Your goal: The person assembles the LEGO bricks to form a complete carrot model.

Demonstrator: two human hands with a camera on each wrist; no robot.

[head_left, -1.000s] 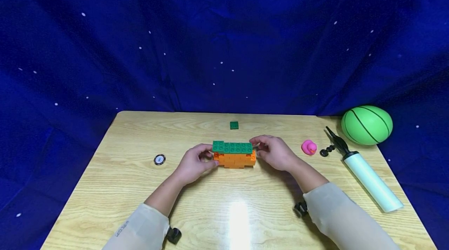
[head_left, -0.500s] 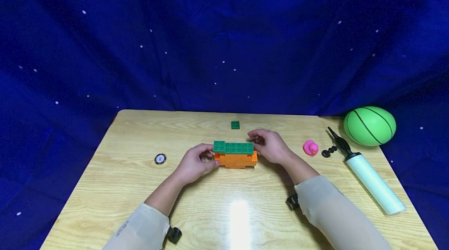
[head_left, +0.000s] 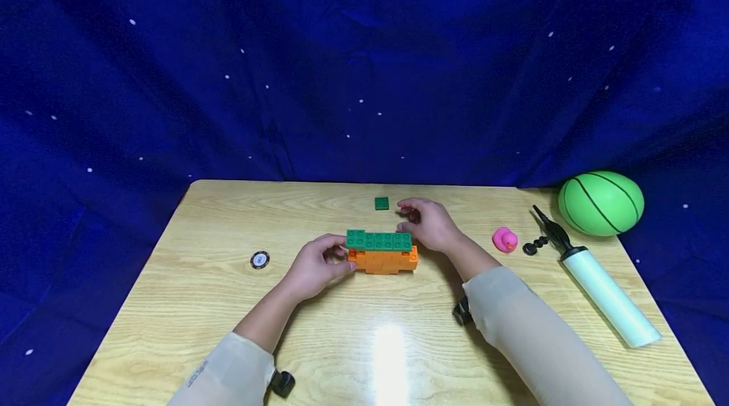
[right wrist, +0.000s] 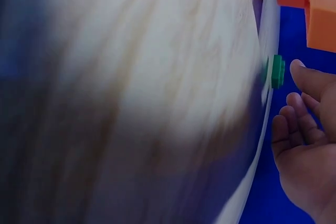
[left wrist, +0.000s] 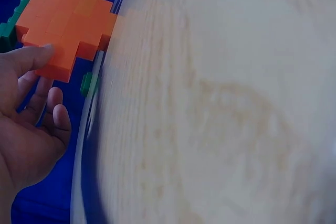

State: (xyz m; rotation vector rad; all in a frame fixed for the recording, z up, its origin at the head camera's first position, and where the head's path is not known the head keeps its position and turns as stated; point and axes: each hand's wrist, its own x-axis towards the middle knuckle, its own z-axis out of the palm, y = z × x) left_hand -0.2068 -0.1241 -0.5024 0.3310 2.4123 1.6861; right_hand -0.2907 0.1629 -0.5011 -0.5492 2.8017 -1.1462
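A block build of orange bricks (head_left: 381,261) with a row of green bricks (head_left: 383,241) along its top stands in the middle of the table. My left hand (head_left: 316,267) grips its left end, thumb on the orange front face, as the left wrist view shows too with the stepped orange side (left wrist: 68,22). My right hand (head_left: 429,222) hovers behind the build's right end, fingers loosely bent and holding nothing. Just left of its fingertips a small green brick (head_left: 381,203) lies near the back edge; in the right wrist view this green brick (right wrist: 277,71) shows beyond the thumb.
A black-and-white poker chip (head_left: 260,260) lies at left on the wooden table (head_left: 228,330). To the right are a pink rubber duck (head_left: 505,239), a small black beaded piece (head_left: 534,246), a hand pump (head_left: 604,292) and a green ball (head_left: 600,203). A blue curtain (head_left: 364,64) hangs behind.
My right hand has left the right end of the build and moved back and left toward the small green brick. The left hand and the build stay in place.
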